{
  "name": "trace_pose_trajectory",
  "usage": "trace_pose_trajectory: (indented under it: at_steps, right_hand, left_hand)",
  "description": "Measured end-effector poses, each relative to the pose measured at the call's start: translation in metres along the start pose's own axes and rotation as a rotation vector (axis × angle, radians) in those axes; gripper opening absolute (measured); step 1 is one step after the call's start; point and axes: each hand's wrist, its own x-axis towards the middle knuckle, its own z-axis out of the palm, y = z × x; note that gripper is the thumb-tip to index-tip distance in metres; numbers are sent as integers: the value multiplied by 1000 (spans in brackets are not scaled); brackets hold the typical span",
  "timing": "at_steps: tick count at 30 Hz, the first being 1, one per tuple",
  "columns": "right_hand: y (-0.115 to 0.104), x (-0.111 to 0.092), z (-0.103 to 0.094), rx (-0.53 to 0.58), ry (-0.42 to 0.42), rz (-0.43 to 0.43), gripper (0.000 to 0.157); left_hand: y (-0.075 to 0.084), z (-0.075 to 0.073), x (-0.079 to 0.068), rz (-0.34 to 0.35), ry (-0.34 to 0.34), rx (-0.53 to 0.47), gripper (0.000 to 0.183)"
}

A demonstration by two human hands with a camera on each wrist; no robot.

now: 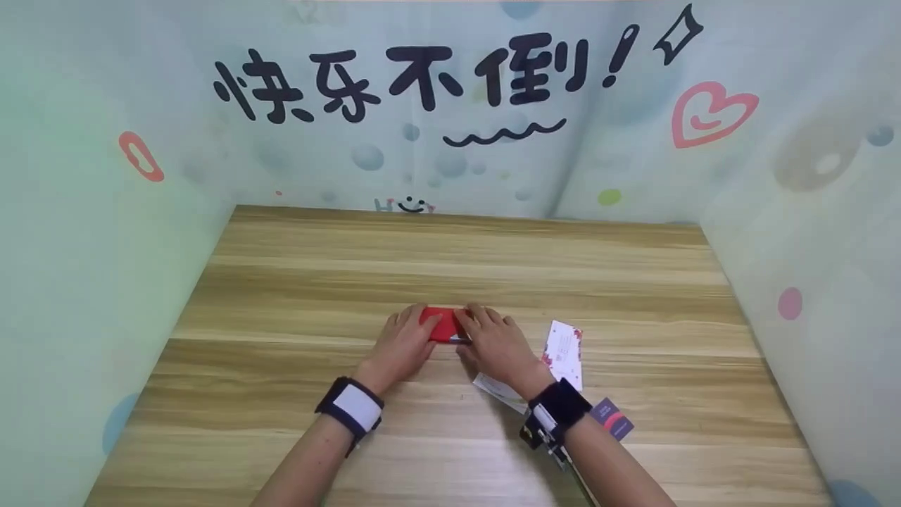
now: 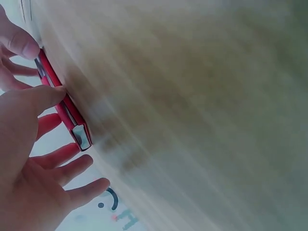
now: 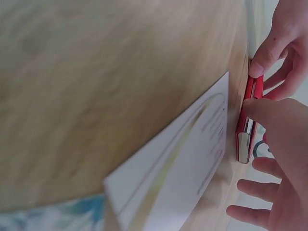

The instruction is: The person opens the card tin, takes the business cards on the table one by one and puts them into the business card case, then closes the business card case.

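A slim red card case (image 1: 443, 326) lies on the wooden table, one long side toward me. My left hand (image 1: 402, 346) pinches its left end, thumb along the near edge and fingers over the far side. At the right end my right hand (image 1: 498, 346) grips it the same way. From the left wrist, the case (image 2: 72, 115) shows a pale end between its red covers. A silvery strip runs along the near edge of the case (image 3: 244, 137) in the right wrist view. The outer fingers of both hands are spread beyond it.
Right of the case lies a white card with red flowers (image 1: 567, 352). A white card with a gold stripe (image 3: 185, 163) lies partly under the right forearm. Farther right is a dark card with a pink band (image 1: 614, 418). Patterned walls (image 1: 450, 169) border the table (image 1: 281, 282).
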Motion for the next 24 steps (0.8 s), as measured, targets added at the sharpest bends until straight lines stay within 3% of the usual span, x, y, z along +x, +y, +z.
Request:
trace_pose_trajectory:
  at_steps: [6, 11, 17, 24]
  right_hand:
    - [-7, 8, 2, -78, 92, -73, 54]
    - [-12, 10, 6, -163, 171, -120, 47]
    - [-16, 14, 11, -284, 255, -152, 36]
    - [-18, 19, 12, -315, 285, -182, 32]
  left_hand:
    - [-2, -6, 4, 10, -75, -25, 46]
    - [-5, -6, 6, 59, -70, -35, 45]
    - [-11, -6, 7, 76, -78, -136, 45]
    - [-21, -12, 15, -54, -218, -354, 59]
